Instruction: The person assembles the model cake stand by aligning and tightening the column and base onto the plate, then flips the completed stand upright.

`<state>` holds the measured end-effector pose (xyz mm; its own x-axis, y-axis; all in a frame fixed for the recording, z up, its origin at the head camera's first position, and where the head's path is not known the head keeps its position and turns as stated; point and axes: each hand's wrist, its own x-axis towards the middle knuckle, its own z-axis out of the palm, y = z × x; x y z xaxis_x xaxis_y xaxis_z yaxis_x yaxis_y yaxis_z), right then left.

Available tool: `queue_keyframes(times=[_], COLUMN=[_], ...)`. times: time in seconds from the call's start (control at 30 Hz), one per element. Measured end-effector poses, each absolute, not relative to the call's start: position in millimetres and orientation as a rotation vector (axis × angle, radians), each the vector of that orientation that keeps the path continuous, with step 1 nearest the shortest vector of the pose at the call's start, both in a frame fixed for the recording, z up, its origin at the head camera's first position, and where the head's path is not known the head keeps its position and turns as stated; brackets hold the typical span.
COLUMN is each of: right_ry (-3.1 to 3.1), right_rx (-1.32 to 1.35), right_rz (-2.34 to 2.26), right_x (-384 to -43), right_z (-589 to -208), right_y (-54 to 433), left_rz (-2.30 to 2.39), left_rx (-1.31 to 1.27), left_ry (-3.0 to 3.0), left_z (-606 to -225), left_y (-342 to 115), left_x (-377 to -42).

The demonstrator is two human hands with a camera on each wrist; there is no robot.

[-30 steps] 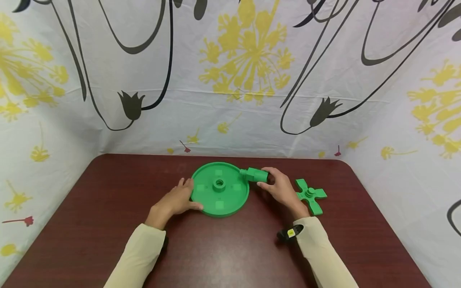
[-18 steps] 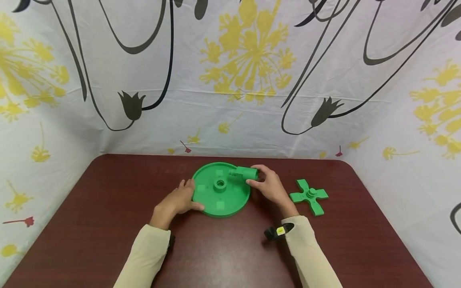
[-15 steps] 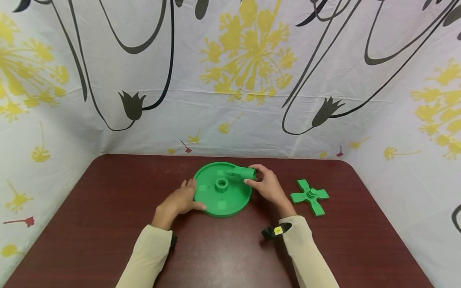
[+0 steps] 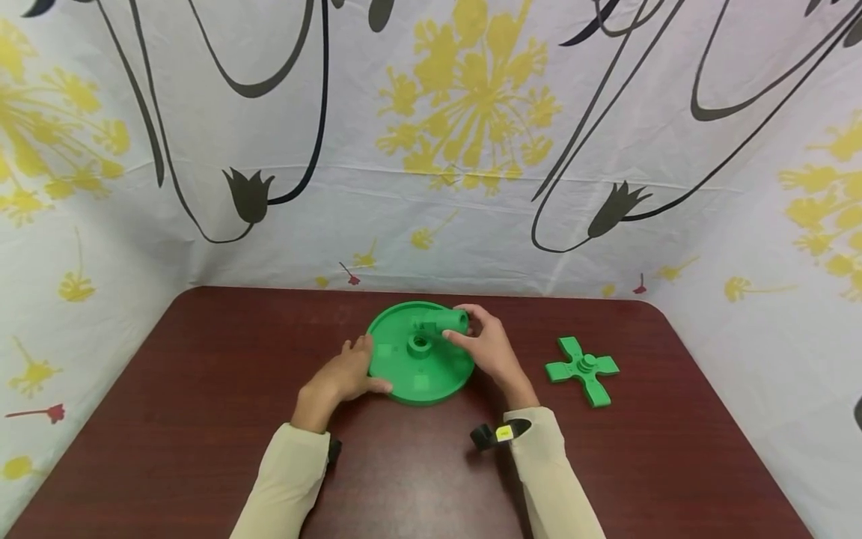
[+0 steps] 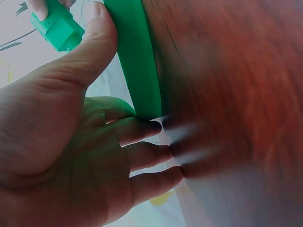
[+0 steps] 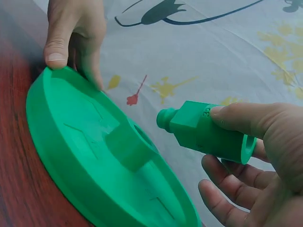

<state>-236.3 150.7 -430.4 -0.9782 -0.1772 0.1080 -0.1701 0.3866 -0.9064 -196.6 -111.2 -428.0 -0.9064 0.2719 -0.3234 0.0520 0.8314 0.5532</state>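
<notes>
A round green base [image 4: 438, 378] with a raised rim and a central hollow collar [image 4: 419, 345] lies on the table. My left hand [image 4: 342, 374] holds its left edge, thumb on the rim and fingertips down at the tabletop in the left wrist view. Over the base, my right hand [image 4: 491, 348] grips a green hollow cylinder [image 6: 203, 130] with a squared middle and a narrow ringed tip. That piece lies sideways, its tip pointing left and its open end toward the right palm. In the right wrist view, the tip is apart from the collar [image 6: 132, 146].
A green four-armed cross [image 4: 584, 367] with a round stepped knob lies to the right of the base on the dark red-brown table [image 4: 222, 419]. Behind the table hangs a white cloth [image 4: 377, 224] with flower prints. A strapped camera [image 4: 494, 436] sits at the right wrist.
My right hand has carried the green cylinder leftward, from the base's right edge to above it near the collar. The left hand stays at the rim.
</notes>
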Motion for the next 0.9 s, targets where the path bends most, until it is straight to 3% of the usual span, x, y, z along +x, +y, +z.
queue_keyframes(times=[0.9], right_ry=[2.7], right_rx=[-0.372], right_rz=[-1.668], right_x=[-233.3], right_z=[-423.7], right_y=[134.2], left_rz=[0.717], left_rx=[0.259], left_ry=[2.637], left_z=[-427.6], left_y=[-107.1], left_x=[-196.8])
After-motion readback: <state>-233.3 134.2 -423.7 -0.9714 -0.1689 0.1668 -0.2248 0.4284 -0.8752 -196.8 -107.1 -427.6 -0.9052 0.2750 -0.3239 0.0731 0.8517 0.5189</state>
